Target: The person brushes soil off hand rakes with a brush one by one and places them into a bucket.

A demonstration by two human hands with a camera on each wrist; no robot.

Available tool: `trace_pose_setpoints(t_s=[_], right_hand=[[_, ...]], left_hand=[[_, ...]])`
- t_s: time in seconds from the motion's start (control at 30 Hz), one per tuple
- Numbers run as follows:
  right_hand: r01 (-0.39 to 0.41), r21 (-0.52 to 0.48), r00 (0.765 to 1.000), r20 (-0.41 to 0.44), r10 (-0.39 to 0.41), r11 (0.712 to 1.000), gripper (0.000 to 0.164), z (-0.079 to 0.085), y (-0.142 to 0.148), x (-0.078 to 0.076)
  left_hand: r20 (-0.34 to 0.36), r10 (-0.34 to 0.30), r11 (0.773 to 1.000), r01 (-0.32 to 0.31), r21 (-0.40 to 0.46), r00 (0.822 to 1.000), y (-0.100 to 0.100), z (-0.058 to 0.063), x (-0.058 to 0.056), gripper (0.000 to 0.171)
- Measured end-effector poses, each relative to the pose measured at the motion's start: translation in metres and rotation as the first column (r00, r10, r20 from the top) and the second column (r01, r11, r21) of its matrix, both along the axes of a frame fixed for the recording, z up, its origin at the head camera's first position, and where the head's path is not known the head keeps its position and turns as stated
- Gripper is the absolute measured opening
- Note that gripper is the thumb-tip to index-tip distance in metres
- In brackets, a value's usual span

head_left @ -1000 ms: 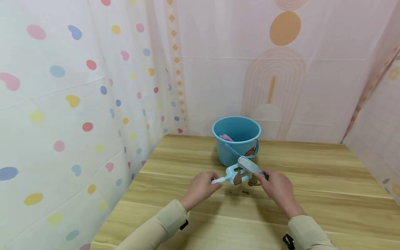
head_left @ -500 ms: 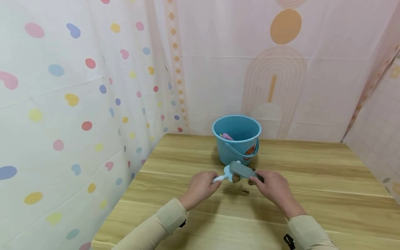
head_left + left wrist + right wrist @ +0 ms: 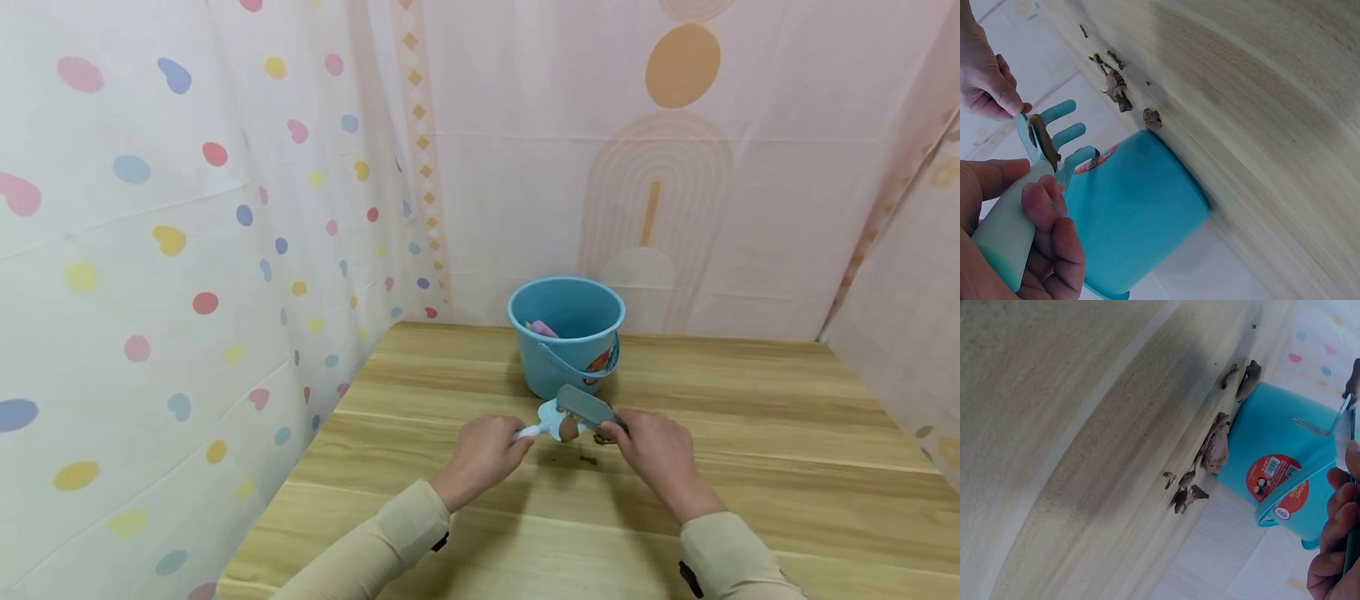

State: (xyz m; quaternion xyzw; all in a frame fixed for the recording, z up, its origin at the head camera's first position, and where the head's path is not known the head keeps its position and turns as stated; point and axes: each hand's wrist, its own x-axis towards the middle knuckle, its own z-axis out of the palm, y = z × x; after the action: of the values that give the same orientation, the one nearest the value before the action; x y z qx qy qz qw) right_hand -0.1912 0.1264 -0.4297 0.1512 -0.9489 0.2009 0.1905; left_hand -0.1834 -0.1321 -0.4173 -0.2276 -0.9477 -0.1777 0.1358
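Observation:
My left hand (image 3: 487, 450) grips the pale handle of a light-blue toy rake (image 3: 1067, 134) by curled fingers and thumb. A brown, mud-like lump (image 3: 1046, 140) clings to the rake's head, by the base of the tines. My right hand (image 3: 660, 454) holds a flat-headed brush (image 3: 585, 406) by its dark handle. Its smooth grey back faces up, and its head overlaps the rake in the head view. Several brown crumbly clumps (image 3: 1215, 450) lie on the wooden table beneath the tools.
Just beyond both hands stands a blue bucket (image 3: 555, 367) with a handle and red sticker. Inside it, a pink-purple object (image 3: 542, 329) shows near the rim. Patterned curtains (image 3: 487, 167) hang behind the table (image 3: 750, 417) and along its sides.
The brush has turned over: its pale dotted face showed a second ago, and now its grey back does. The rake stays nearly in place.

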Motion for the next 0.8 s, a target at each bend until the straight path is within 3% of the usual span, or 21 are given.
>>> trace_pose_setpoints(t_s=[0.5,0.8], right_hand=[[0.051,-0.007,0.999,-0.006,-0.051,0.999,0.022,-0.0061,-0.0031,-0.0022],[0.067,-0.013,0.997,0.028,-0.067,0.998,0.022,-0.0061,-0.0013,-0.0029]], left_hand=[[0.056,0.011,1.000,-0.011,0.002,0.998,0.0008,0.0010,0.0019,0.021],[0.044,0.016,1.000,-0.017,0.009,0.999,-0.0005,0.0004,0.0026,0.019]])
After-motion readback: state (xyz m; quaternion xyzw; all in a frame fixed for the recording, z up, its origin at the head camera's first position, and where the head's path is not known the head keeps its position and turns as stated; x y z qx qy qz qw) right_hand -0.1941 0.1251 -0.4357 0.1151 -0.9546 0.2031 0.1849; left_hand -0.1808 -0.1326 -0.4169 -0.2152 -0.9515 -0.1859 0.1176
